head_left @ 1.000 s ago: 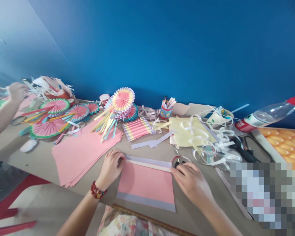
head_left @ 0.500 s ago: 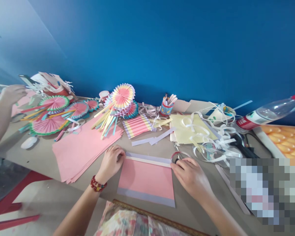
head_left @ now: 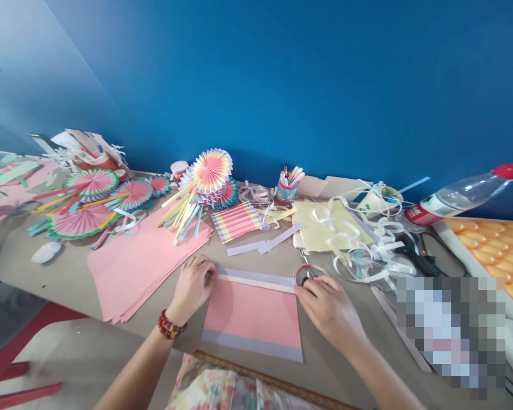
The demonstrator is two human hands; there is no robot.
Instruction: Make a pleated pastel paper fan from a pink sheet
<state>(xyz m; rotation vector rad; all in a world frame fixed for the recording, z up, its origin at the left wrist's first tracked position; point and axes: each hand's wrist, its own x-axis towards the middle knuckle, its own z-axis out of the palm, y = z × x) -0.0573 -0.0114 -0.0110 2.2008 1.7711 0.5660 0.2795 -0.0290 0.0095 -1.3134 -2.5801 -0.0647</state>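
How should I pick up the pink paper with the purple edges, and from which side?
Take the pink paper by its near purple strip, coming from the person's own side. It lies flat on the table, so the fingers would probably have to slide under a near corner. The left hand and right hand cover the far corners.

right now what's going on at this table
A person's left hand and right hand rest on the two far corners of a flat pink paper sheet with lilac bands along its near and far edges, lying on the grey-brown table. A clear tape roll sits just beyond the right hand. A stack of plain pink sheets lies to the left, and pleated paper fans crowd the back.
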